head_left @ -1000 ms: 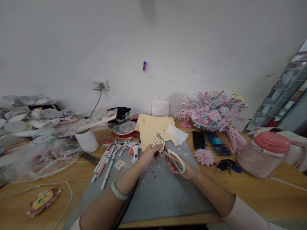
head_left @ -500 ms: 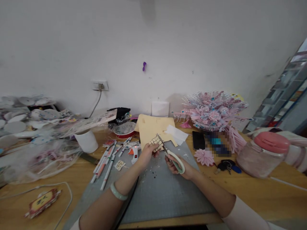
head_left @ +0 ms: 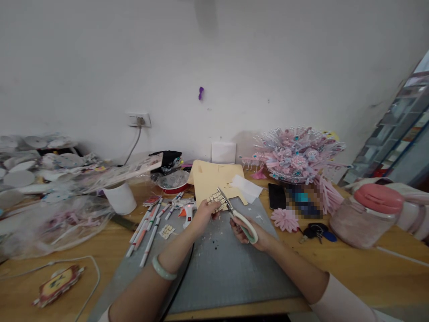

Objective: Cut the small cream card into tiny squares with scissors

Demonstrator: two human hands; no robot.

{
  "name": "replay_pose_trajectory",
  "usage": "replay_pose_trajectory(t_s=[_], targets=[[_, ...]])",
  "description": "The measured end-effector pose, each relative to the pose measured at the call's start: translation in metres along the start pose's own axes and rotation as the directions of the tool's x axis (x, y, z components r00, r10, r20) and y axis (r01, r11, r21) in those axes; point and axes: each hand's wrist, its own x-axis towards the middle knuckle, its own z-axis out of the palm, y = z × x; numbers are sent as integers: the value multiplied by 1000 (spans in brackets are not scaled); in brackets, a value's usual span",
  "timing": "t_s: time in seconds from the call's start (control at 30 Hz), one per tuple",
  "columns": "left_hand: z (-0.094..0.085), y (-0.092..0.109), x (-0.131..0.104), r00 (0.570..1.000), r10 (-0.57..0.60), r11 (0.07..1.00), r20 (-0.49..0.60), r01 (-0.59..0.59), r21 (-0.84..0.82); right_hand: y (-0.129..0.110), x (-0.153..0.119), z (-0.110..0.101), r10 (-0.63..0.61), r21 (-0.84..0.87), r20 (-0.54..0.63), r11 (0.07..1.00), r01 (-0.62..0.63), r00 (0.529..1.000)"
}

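Observation:
A small cream piece with dark line patterns point(head_left: 216, 199) is pinched in my left hand point(head_left: 205, 215), above the grey cutting mat point(head_left: 234, 277). White-handled scissors point(head_left: 246, 225) are in my right hand point(head_left: 246, 232), their blades pointing up and left along the right edge of the piece. Behind both hands lies yellow card point(head_left: 214, 176), with a white paper sheet point(head_left: 247, 188) on its right side. Another patterned scrap point(head_left: 166, 231) rests on the mat left of my left forearm. Tiny dark bits are scattered on the mat below the hands.
Several markers point(head_left: 144, 228) and a glue gun point(head_left: 188, 214) lie at left, near a white cup point(head_left: 120, 198). At right are a black phone point(head_left: 277, 197), a pink flower point(head_left: 284, 220), keys point(head_left: 317, 232), a pink-lidded jar point(head_left: 368, 217) and a pink beaded ornament point(head_left: 298, 156).
The patterned piece and my left hand have shifted very slightly left. The scissor blades look a little closer together. The whole view has moved slightly.

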Motion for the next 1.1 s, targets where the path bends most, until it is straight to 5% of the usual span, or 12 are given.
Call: replay_pose_trajectory(t_s=[0.7,1.1], targets=[[-1,-1,4,982,56,990,-181,-78,-116,1,1,0,-14,-58,-16,998,13,1000],[-2,-4,6,982,69,990,-176,-90,-112,2,0,3,-21,-54,-45,998,19,999]])
